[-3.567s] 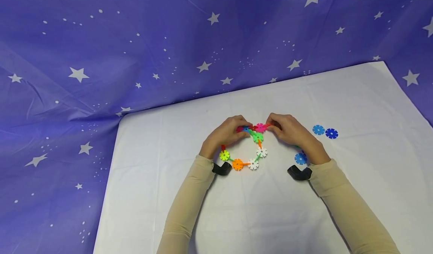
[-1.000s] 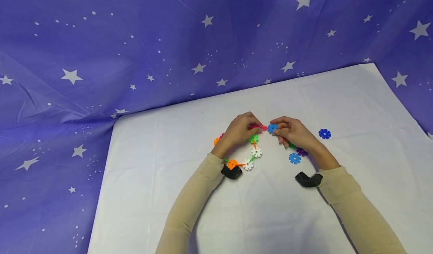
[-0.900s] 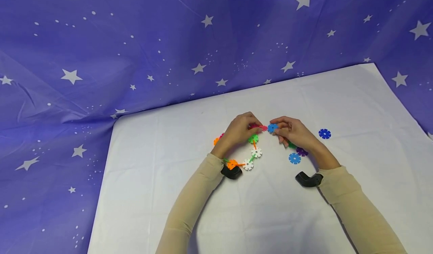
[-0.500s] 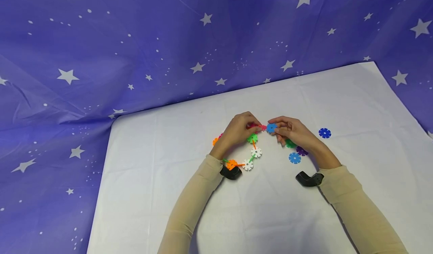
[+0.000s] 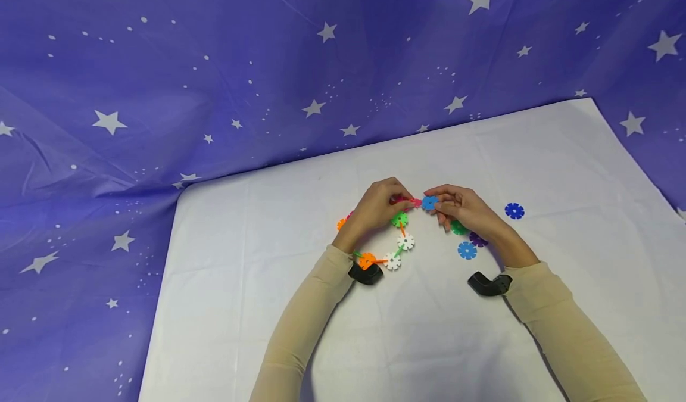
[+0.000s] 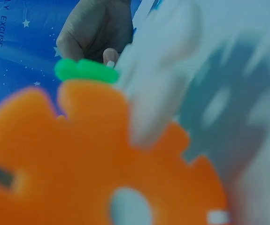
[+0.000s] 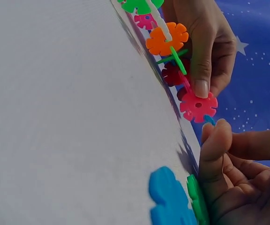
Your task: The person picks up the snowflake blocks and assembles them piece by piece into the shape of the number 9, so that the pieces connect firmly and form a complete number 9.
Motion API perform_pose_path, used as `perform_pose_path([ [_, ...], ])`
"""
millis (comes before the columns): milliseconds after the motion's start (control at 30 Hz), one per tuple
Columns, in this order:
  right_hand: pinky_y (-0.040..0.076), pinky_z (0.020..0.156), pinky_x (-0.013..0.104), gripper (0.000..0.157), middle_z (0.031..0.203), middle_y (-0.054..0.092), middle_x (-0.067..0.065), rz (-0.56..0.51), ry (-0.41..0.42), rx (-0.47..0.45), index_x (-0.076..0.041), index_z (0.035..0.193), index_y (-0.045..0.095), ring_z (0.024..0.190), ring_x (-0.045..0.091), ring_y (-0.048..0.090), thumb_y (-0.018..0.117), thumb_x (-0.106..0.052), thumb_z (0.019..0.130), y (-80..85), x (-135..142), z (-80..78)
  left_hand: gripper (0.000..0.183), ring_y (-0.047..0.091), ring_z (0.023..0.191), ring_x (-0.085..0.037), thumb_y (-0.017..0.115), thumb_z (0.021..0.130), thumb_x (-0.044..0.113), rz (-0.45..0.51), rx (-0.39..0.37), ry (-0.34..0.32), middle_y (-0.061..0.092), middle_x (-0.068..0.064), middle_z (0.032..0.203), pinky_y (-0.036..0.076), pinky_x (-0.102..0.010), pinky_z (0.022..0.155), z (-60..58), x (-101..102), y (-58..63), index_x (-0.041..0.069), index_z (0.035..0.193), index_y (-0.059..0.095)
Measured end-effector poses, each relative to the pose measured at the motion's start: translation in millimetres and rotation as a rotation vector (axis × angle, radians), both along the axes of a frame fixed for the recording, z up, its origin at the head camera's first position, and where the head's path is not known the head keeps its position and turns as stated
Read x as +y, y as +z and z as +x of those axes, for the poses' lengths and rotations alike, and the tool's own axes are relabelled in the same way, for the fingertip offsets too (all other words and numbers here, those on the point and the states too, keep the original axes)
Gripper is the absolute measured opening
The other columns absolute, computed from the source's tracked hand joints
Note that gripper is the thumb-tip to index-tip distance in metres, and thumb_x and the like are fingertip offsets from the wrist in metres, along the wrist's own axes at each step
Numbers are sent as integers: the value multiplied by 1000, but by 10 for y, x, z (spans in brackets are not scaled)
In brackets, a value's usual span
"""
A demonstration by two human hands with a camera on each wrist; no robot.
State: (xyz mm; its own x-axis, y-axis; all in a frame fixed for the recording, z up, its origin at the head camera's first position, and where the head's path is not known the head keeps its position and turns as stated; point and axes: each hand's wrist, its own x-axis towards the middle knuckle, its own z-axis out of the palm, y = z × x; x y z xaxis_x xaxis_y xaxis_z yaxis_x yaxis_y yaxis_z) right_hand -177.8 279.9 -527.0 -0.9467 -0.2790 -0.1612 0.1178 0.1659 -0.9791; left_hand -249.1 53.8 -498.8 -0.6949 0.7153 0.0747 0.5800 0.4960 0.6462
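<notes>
At the far side of a chain of notched plastic snowflake discs, my left hand [image 5: 380, 205] pinches a pink disc [image 7: 198, 107] between thumb and finger. Facing it, my right hand [image 5: 463, 208] pinches a light blue disc [image 5: 430, 203]. The right wrist view shows the blue edge at the pink disc's rim; whether they are slotted together I cannot tell. White [image 5: 406, 241], orange [image 5: 367, 261] and green [image 5: 399, 218] discs of the chain curve round in front of the left hand, whose wrist hides part of it. A blurred orange disc [image 6: 78, 150] fills the left wrist view.
Below my right hand lie loose light blue [image 5: 467, 251], purple [image 5: 479, 239] and green [image 5: 458, 227] discs. A dark blue disc [image 5: 514, 211] sits farther right on the white tablecloth [image 5: 429, 342]. A purple star-patterned curtain [image 5: 268, 62] hangs behind the table.
A light blue disc that lay beside the dark blue one is now in my right hand, near the chain's pink disc. During the last second both hands have hardly moved.
</notes>
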Motion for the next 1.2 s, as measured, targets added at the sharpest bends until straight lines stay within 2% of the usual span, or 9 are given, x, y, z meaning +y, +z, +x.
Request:
perform_pose_path([
  [167,58,66,29,34,88,64,23,-1,-5,-1,3,134,50,67,18,66,50,-5,101,6,-38,3,15,55,79,-10,70,92,25,-5,12,-13,66,0,92,43,-19,73,0,17,-26,12,95,77],
  [367,57,75,24,34,95,68,24,1,-22,7,4,134,51,72,18,71,50,-3,101,-4,-78,9,13,52,73,-11,70,92,23,21,41,-19,63,0,85,40,-19,67,12,16,-13,12,91,77],
  [467,57,74,24,34,92,68,23,-11,-34,22,5,133,51,71,19,71,50,-3,100,-12,-87,11,13,52,73,-11,71,91,22,46,41,-13,63,-1,84,40,-18,67,10,16,-13,11,91,77],
  [600,55,64,25,34,87,64,23,-10,-47,50,3,134,51,65,18,65,51,-5,101,9,-94,14,15,54,76,-11,72,90,23,70,33,11,63,-1,87,43,-18,69,6,16,-19,10,95,77],
  [767,47,54,25,41,96,60,19,133,-49,151,-5,140,49,61,17,55,56,-13,100,58,-20,9,18,55,79,-11,70,91,27,30,38,34,64,0,91,44,-20,72,-3,-12,-19,11,98,77],
  [900,43,57,23,40,102,62,9,281,-48,258,-10,133,58,67,15,51,66,-14,94,74,194,32,18,56,82,-12,70,91,26,-7,40,48,65,0,95,45,-22,76,-24,-74,-2,12,99,76],
  [967,40,59,23,37,98,62,5,354,-13,284,-11,126,63,71,15,48,71,-13,90,80,317,58,17,56,84,-12,70,92,25,-18,31,47,65,0,97,45,-23,78,-38,-107,11,12,100,76],
  [1067,39,66,22,36,97,62,1,428,90,292,-13,119,66,77,13,47,78,-16,85,84,453,93,17,55,87,-13,69,92,23,-40,18,29,64,-1,101,45,-24,80,-67,-147,24,12,103,75],
  [1200,41,76,21,36,101,61,-1,475,219,315,-14,112,68,88,13,48,83,-18,79,88,496,110,20,56,90,-15,70,92,22,-56,4,-14,64,-3,105,45,-25,82,-111,-183,37,10,108,74],
])
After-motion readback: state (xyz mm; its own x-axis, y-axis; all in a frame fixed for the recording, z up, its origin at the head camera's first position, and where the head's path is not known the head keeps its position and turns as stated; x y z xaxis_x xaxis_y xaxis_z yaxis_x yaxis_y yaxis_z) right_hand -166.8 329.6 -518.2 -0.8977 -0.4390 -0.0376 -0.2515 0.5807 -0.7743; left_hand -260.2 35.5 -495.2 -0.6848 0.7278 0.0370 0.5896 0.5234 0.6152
